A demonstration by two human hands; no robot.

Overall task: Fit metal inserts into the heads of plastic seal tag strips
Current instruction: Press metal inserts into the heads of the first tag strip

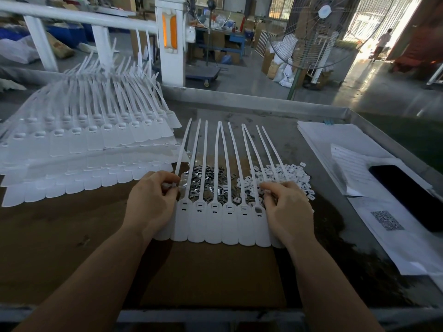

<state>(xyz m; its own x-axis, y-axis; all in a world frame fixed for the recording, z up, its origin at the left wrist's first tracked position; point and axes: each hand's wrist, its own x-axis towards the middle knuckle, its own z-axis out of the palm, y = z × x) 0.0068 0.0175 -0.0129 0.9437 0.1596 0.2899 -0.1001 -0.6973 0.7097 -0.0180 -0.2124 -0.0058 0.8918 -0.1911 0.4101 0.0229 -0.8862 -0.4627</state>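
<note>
A joined row of white plastic seal tag strips (221, 226) lies on the brown cardboard in front of me, tails pointing away. Behind the heads sits a pile of small metal inserts (208, 180), and to its right a pile of small white plastic caps (280, 178). My left hand (151, 202) rests on the row's left end, fingers curled over the leftmost strip's head. My right hand (286, 209) lies on the right end, fingertips curled at the edge of the cap pile; any small piece in them is hidden. One head near my right hand shows a dark open slot (259, 210).
A large stack of joined tag strips (79, 149) fills the left of the table. Printed papers (354, 159) and a black phone (412, 195) lie at the right. The metal table rim (263, 101) runs behind. A standing fan (318, 32) stands beyond it.
</note>
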